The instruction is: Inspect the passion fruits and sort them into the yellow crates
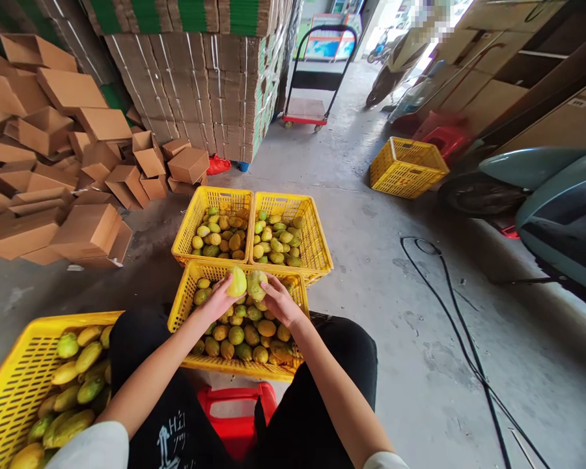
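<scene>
While both hands hovered over the near crate (pixel 185 294), each was closed around one fruit: the left hand (pixel 218 299) gripped a pale yellow-green fruit (pixel 237 282), the right hand (pixel 278 301) a duller green one (pixel 255 284), and the two fruits touched each other above the crate's far rim. Both were smooth-skinned and roundish. The crate was yellow plastic lattice, rectangular, and held a heap of similar green and yellow fruit. Two more such crates (pixel 250 202) stood side by side just beyond it, touching it, both partly filled. A fourth crate (pixel 10 378) of longer fruit sat at the person's left knee. A red stool (pixel 237 417) showed between the legs. Plain brown cardboard boxes (pixel 78 150) lay tumbled to the left, and a black cable (pixel 449 312) snaked over the rough concrete floor at right.
</scene>
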`<state>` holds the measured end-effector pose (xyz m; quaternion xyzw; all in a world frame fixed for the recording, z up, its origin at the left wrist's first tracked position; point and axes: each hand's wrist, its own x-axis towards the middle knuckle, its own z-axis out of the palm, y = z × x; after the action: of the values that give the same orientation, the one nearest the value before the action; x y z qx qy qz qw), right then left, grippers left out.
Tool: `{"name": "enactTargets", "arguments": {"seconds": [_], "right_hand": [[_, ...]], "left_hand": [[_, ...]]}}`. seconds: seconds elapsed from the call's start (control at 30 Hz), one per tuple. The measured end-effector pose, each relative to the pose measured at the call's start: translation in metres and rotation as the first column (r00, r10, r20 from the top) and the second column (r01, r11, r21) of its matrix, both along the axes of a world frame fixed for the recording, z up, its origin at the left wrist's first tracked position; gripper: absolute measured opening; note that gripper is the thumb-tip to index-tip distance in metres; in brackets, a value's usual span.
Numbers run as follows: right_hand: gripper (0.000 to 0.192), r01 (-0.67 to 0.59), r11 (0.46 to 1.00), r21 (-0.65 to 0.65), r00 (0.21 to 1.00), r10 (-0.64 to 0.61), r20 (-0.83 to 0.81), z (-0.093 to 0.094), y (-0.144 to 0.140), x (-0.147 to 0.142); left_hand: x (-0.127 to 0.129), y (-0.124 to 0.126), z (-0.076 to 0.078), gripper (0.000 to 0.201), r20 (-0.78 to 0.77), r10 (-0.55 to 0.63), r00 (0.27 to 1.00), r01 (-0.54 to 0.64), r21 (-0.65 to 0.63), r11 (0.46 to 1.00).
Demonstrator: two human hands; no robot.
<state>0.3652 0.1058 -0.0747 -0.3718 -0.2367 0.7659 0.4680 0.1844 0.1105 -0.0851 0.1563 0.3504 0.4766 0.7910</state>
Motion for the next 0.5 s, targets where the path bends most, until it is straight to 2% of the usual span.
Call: {"name": "enactTargets", "arguments": {"seconds": [0.17, 0.3, 0.4, 0.5], "right_hand": [[0.039, -0.071, 0.995, -0.077, 0.992, 0.078, 0.094, -0.002, -0.007, -0.007], [0.042, -0.027, 0.997, -0.071, 0.992, 0.035, 0.118, -0.004, -0.008, -0.010], [0.038, 0.003, 0.997, -0.075, 0.995, 0.004, 0.097, -0.005, -0.007, -0.009], [0.030, 0.055, 0.993, -0.105, 0.998, -0.057, -0.013, -0.006, -0.002, -0.008]], "left_hand": [[0.003, -0.007, -0.004, 0.018, -0.076, -0.065, 0.995, 0.063, -0.026, 0.998], [0.009, -0.006, -0.007, 0.021, -0.149, -0.025, 0.989, 0.000, -0.166, 0.986], [0.011, -0.003, -0.004, 0.026, -0.110, 0.022, 0.994, -0.050, -0.256, 0.965], [0.009, 0.000, 0.000, 0.021, -0.035, 0.078, 0.996, -0.084, -0.234, 0.968]]}}
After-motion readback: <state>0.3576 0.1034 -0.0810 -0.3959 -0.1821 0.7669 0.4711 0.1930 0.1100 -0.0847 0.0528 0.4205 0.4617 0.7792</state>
